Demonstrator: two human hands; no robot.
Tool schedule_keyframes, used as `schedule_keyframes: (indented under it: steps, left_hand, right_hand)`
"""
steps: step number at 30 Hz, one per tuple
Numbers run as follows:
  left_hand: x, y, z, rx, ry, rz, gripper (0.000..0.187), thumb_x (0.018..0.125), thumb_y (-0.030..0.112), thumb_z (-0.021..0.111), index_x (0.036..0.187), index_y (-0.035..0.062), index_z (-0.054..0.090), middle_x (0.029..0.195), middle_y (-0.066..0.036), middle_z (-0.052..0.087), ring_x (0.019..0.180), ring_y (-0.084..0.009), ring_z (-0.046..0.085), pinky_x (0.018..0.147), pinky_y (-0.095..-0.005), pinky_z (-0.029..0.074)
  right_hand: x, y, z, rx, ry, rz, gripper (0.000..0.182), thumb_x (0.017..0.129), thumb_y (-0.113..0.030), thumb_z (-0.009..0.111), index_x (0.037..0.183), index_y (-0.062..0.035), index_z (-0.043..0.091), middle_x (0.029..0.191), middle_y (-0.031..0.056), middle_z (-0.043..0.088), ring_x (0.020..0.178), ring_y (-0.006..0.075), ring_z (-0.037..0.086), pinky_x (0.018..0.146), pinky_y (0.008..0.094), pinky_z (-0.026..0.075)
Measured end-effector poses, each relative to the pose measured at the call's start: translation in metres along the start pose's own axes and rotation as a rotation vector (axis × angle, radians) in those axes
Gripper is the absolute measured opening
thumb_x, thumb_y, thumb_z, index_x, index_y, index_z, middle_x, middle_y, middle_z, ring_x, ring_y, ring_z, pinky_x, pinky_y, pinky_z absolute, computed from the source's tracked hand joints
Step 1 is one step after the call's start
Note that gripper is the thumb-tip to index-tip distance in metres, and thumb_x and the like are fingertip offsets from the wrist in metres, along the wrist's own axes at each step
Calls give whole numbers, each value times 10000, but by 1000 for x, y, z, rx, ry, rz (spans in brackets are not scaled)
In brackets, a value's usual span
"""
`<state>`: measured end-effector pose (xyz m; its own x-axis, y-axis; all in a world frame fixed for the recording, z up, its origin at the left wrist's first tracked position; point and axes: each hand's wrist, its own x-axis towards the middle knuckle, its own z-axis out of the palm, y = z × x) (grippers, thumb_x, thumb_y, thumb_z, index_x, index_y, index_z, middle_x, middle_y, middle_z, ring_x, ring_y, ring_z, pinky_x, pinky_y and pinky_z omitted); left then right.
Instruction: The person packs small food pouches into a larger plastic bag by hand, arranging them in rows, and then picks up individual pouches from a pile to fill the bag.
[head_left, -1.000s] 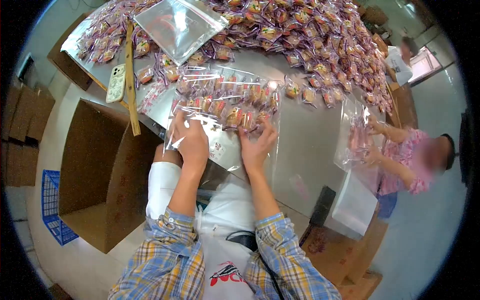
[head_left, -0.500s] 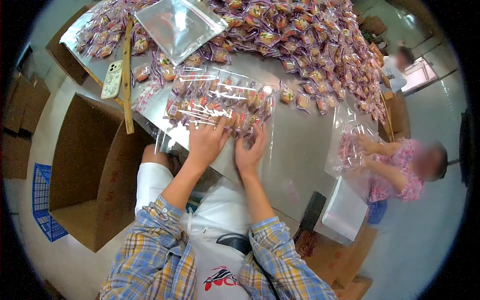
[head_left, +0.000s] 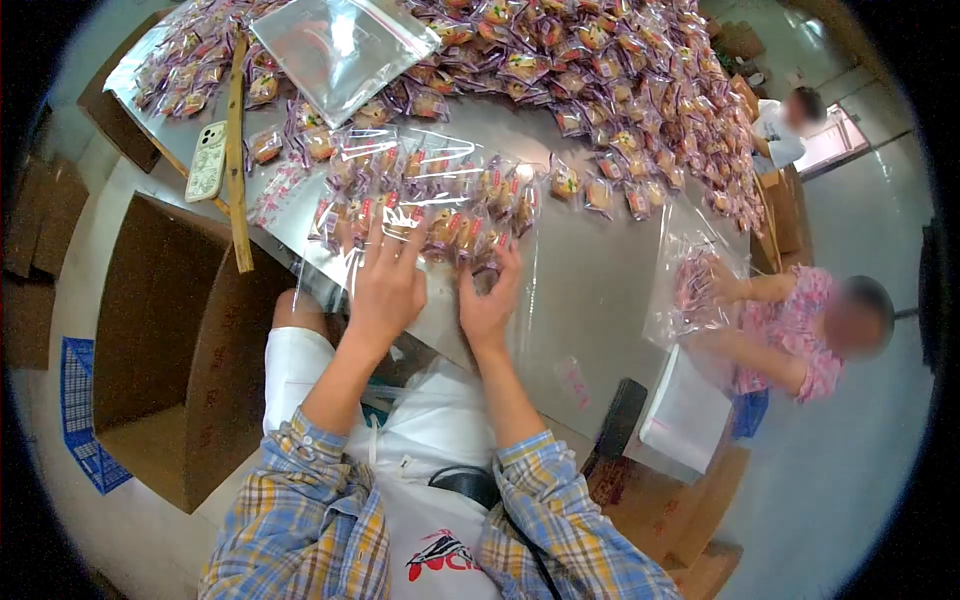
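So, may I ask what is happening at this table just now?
Someone's left hand and right hand are on a clear bag lying on the metal table. Inside are wrapped snacks in rows. The left fingers spread over the near row; the right hand is at its right end. Beyond lies a large pile of wrapped snacks. On the right, a co-worker handles another clear bag. An open cardboard box stands on the left.
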<state>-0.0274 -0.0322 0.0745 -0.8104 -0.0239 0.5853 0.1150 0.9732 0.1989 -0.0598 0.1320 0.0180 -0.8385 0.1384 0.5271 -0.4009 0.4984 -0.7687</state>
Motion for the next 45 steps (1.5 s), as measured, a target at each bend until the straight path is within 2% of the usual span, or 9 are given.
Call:
schedule_keyframes:
  steps: [8,12,13,16,24,32,37,40,45]
  left_hand:
    - [3,-22,-2,12,-30,-69,604,853,148,686,1433,14,583,1373,-143,643,1364,-305,530,1282,-571,175]
    - [2,-18,-11,-51,-52,-41,637,836,175,713,1444,34,584,1352,-162,649,1384,-332,523,1263,-661,127]
    - [1,-19,-9,-81,-82,-33,542,824,139,717,1363,105,672,1417,-129,634,1443,-353,477,1232,-686,159]
    - [2,-28,0,-101,-82,174,479,851,119,688,1330,121,700,1379,-82,669,1399,-293,541,1238,-671,172]
    - [7,-19,20,-230,18,-13,333,810,101,747,1142,108,772,1101,-18,771,1112,-224,682,1213,-613,276]
    - [23,-7,2,-316,-150,301,516,824,71,701,1335,120,660,1361,-54,650,1309,-259,564,1193,-528,325]
    - [17,-5,16,-251,-12,159,362,893,99,714,1254,84,687,1017,-67,708,1086,-274,653,1114,-510,392]
    - [15,-4,13,-260,54,120,288,836,114,798,1105,57,715,1069,-115,727,1067,-298,669,1069,-514,429]
    - [14,-5,21,-266,57,112,411,842,72,775,1248,100,717,1203,-66,726,1179,-294,656,1141,-513,399]
  right_hand:
    - [-1,-4,-4,-46,-101,4,537,870,-64,749,1386,-122,612,1491,283,455,1400,464,445,1173,508,376]
    - [-3,-5,-4,-61,-96,7,529,865,-49,735,1376,-120,617,1486,289,455,1393,464,451,1165,509,389]
    - [-3,-5,-4,-60,-94,-1,528,865,-50,735,1375,-120,617,1485,288,457,1398,464,448,1165,508,389]
    - [-1,-6,-4,-64,-101,-27,533,863,-54,738,1378,-113,611,1480,289,464,1405,465,444,1168,505,388]
    - [1,-4,-4,-81,-135,17,629,873,-77,737,1469,-60,538,1531,293,449,1429,467,435,1203,494,355]
    - [0,-2,-2,-75,-136,-23,672,851,-78,750,1488,-104,538,1552,277,441,1440,457,429,1199,512,358]
    - [4,-9,-8,-175,-172,-158,624,847,-72,783,1442,-123,599,1560,258,422,1388,445,488,1130,465,440]
    - [3,-4,-2,-41,-133,-23,608,862,-95,790,1441,-131,608,1557,262,422,1374,449,497,1143,478,424]
    - [2,-6,-2,-127,-154,-106,639,836,-82,791,1445,-140,604,1533,297,449,1388,476,475,1150,516,398]
